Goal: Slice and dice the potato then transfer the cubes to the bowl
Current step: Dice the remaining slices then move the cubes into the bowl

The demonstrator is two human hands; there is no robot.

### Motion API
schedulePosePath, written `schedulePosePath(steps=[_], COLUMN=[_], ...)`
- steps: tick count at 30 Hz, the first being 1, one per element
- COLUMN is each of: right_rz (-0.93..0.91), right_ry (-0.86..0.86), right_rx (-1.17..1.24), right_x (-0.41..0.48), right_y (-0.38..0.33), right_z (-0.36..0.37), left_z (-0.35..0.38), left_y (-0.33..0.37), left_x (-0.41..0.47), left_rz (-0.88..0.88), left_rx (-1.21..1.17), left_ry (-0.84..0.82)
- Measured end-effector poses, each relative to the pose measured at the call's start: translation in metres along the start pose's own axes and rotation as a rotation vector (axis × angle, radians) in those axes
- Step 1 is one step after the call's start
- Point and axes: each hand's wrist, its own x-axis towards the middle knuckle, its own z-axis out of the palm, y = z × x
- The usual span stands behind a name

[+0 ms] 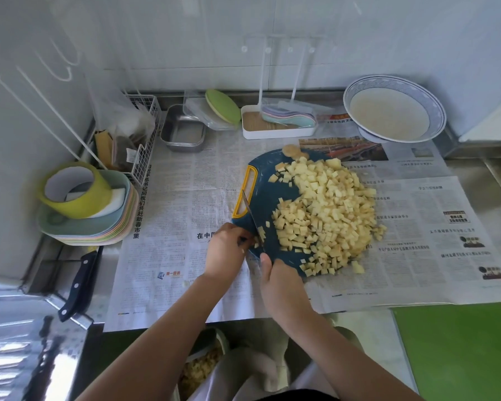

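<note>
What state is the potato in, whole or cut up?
Cut up: potato cubes heaped on the blue cutting board, round slices at its far edge.
</note>
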Motion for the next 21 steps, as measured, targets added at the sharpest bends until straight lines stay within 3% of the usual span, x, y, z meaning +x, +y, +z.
schedulePosePath(steps=[5,12,14,18,21], right_rz=[0.002,0.084,0.017,-0.186,-0.367], right_ry=[0.033,-0.135,-0.110,0.021,0.046], right_rx=[0.100,0.563,0.424,-0.198,-0.534], right_x=[0.012,0.016,0.015,0.018,0.023], right_y=[0.015,0.039,0.042,0.050,0.055], right_z=[-0.010,-0.065,-0.085,-0.125,-0.158], left_z=[0.000,0.010,0.003,-0.010,-0.011], left_y=[0.006,0.038,0.051,0.071,0.092], left_x=[-0.002,0.006,0.010,0.014,0.009], left_rz=[-0.028,-0.045,0.012,0.366,0.593], left_rx=[0.032,-0.017,0.001,0.130,0.205], left_ry=[-0.008,-0.027,0.085,0.206,-0.033])
